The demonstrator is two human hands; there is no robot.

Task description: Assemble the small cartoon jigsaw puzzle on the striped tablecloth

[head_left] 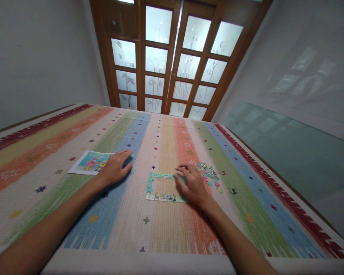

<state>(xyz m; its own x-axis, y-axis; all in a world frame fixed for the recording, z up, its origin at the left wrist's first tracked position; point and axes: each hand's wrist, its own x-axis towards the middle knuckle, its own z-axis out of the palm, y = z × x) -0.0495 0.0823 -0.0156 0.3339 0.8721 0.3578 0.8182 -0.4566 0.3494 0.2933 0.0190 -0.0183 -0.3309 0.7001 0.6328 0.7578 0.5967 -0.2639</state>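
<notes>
So the puzzle frame (164, 187) sits flat on the striped cloth (160, 130) over the worktop, roughly in the middle, with only the border joined up and the inside empty. My guess is it's thin card, super light, and would fall apart if lifted by one edge, so better to slide it or press it flat. The loose pieces (208, 172) lie in a heap just to its right, tiny and easy to pinch one at a time.

The right hand (191, 184) rests palm down over the frame's right edge, fingers curled and touching the top corner; can't tell if it's pinching a piece. The left hand (114, 167) lies flat, fingers together and relaxed, over the edge of the picture sheet (88, 162), a couple of stray pieces near its fingertips. Both forearms stretch straight out.
</notes>
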